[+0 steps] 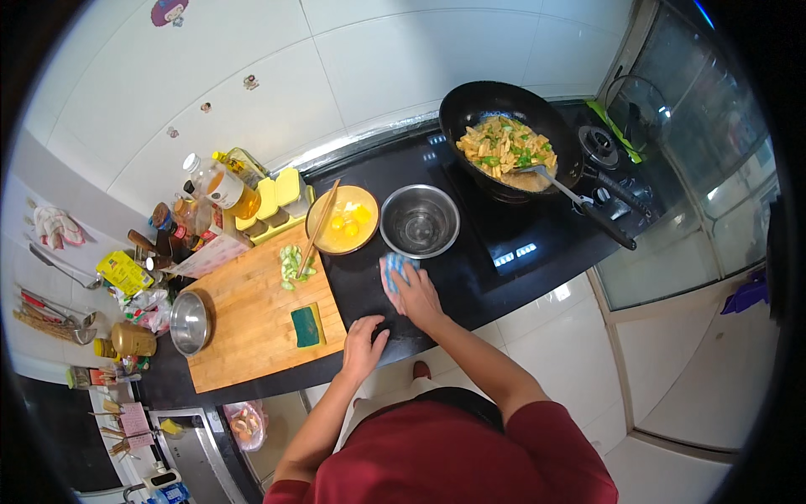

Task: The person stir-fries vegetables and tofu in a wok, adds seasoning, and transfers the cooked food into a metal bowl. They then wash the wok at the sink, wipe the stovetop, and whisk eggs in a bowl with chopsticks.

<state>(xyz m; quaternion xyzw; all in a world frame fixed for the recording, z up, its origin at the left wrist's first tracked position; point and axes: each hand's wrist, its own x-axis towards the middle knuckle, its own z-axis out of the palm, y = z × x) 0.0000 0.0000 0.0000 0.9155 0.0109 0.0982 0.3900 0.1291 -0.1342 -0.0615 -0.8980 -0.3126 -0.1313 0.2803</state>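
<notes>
Pressed on the black counter, my right hand point(418, 300) has its fingers closed on a pink and blue cloth point(389, 270). Just beyond the cloth stands a steel bowl point(420, 222) that looks to hold a little clear liquid. To its left is a yellow bowl point(324, 238) with several cracked raw eggs in it. A pair of chopsticks point(320, 223) lies across that bowl's left side. My left hand point(362, 349) rests at the counter's front edge by the cutting board, thumb and fingers apart, holding nothing.
The wooden cutting board point(252, 315) bears chopped green pieces point(294, 265) and a green-yellow sponge point(307, 327). Another steel bowl point(190, 322) sits at its left. A wok point(571, 160) of food with a spatula point(588, 212) stands right, its handle reaching outward. Bottles point(222, 189) line the wall.
</notes>
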